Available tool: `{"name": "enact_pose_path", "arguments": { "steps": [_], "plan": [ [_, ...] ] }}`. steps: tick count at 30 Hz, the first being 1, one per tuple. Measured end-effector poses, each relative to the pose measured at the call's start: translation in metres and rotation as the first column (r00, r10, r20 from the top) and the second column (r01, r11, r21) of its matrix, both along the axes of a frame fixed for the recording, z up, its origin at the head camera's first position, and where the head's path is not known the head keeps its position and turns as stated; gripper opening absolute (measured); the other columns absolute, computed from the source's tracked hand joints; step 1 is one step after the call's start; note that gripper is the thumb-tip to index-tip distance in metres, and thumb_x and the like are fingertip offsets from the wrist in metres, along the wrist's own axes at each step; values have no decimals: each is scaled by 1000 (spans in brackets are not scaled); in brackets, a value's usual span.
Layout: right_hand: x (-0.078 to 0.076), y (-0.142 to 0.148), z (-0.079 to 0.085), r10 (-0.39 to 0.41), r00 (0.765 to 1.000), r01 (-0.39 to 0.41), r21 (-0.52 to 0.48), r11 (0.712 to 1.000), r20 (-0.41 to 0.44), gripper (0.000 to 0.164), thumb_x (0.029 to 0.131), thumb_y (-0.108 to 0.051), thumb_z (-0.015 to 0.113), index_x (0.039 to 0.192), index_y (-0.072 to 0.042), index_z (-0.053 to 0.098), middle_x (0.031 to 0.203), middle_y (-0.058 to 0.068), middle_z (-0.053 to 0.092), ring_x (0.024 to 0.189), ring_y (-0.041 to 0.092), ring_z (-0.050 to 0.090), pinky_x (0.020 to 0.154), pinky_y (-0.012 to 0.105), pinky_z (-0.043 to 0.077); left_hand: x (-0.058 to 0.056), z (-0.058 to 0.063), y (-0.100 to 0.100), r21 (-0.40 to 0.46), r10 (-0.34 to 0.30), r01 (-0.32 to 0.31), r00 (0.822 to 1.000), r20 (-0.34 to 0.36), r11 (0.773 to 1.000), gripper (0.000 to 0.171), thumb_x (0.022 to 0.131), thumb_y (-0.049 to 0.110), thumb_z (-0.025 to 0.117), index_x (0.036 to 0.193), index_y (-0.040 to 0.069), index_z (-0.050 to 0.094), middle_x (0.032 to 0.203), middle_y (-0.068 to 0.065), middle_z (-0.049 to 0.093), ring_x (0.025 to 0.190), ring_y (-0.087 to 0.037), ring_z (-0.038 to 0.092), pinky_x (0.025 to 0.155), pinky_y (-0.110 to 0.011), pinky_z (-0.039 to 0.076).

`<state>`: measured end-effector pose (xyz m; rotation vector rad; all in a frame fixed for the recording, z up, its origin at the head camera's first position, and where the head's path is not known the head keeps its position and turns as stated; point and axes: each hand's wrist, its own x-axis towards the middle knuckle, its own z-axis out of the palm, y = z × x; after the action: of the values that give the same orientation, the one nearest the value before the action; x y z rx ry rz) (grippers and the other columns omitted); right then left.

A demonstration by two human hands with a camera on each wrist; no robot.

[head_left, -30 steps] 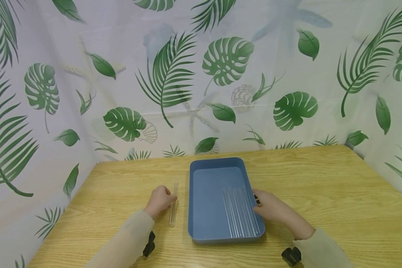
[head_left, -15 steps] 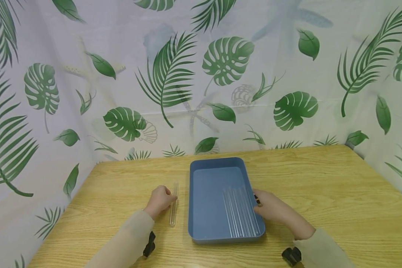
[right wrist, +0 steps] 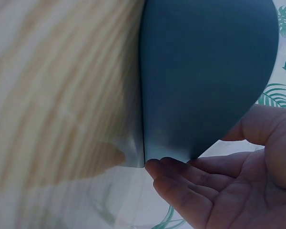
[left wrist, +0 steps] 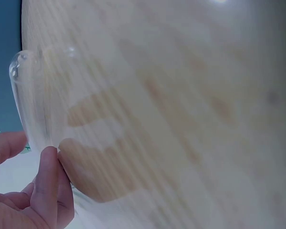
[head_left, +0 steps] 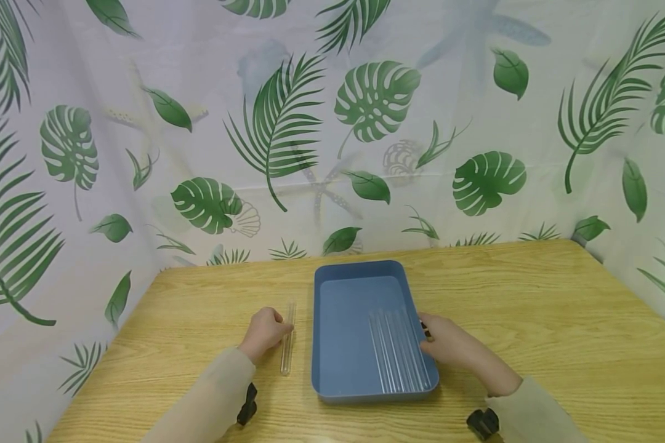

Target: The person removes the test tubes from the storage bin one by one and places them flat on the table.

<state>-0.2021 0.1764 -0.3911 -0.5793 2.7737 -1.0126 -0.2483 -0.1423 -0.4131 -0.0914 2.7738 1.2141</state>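
- One blue tray [head_left: 343, 320] on one table [head_left: 548, 301]
- Left of tray: left hand [head_left: 265, 331], grip pinching one clear tube [head_left: 286, 360]
- Tray's right wall: right hand's [head_left: 449, 341] grip clasping it
- Inside tray, rightward: several tubes [head_left: 399, 360], count unclear

a pale cloth backdrop [head_left: 438, 101] stands along the far edge of the tabletop [head_left: 521, 301] and continues down the left and right sides. printed on it are green palm fronds [head_left: 277, 129], split monstera leaves [head_left: 377, 101] and small single leaves [head_left: 368, 186], with fainter starfish [head_left: 319, 189] and shells [head_left: 245, 219] among them. the tabletop is yellow and wood-grained, rounded at its far right corner. the light is soft; a small bright spot [left wrist: 220, 1] in the left wrist view may be a reflection, though blur makes it hard to tell.
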Motion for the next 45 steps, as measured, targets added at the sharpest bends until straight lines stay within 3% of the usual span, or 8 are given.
{"name": "enact_pose_path", "arguments": {
  "steps": [5,11,17,24,30,39,45],
  "plan": [
    [1,0,0,4,1000,-4,5,1000,3,50,77,9,50,122,22,33,105,28,54,94,38,53,68,37,48,0,0,0,0,-2,2,1000,-2,1000,19,80,6,61,71,2,44,61,-6,42,45,-11,40,46,-23,37],
    [1,0,-1,2,1000,-2,4,1000,1,49,77,9,49,122,21,34,105,27,54,95,38,53,69,37,48,0,-1,0,-6,-2,2,1000,-5,1000,26,80,7,61,65,6,40,56,-2,37,43,-10,38,44,-22,35],
    [2,0,-1,6,1000,-6,-3,1000,3,49,77,9,49,122,22,33,107,28,53,95,39,52,71,39,48,0,-2,-1,9,10,-10,1000,4,1000,18,80,6,61,74,0,45,65,-8,44,47,-11,41,47,-23,38],
    [2,-1,0,-4,1000,4,-7,1000,4,48,77,9,49,122,21,34,107,27,53,95,38,53,71,39,48,1,3,-2,-12,24,-24,1000,0,1000,21,80,8,62,89,-8,51,76,-13,49,56,-15,47,55,-27,43],
    [2,-1,0,-8,1000,8,-6,1000,4,49,77,9,49,122,20,34,107,28,53,95,38,53,70,38,48,1,10,-2,-23,25,-26,999,-35,999,25,80,10,62,92,-9,52,79,-13,51,64,-18,48,58,-30,44],
    [2,-1,1,-1,1000,1,-3,1000,5,49,77,9,49,122,21,34,108,28,53,96,37,53,71,39,48,4,19,0,87,21,-20,1000,-13,996,31,82,11,61,101,-12,51,98,-21,53,77,-25,55,64,-35,50],
    [1,0,2,7,1000,-7,-5,1000,-9,50,77,9,49,123,20,34,107,27,54,95,36,53,70,37,48,8,24,8,170,17,-15,1000,-9,985,31,81,10,62,100,-11,51,97,-20,53,84,-28,55,66,-35,50]
  ]
}}
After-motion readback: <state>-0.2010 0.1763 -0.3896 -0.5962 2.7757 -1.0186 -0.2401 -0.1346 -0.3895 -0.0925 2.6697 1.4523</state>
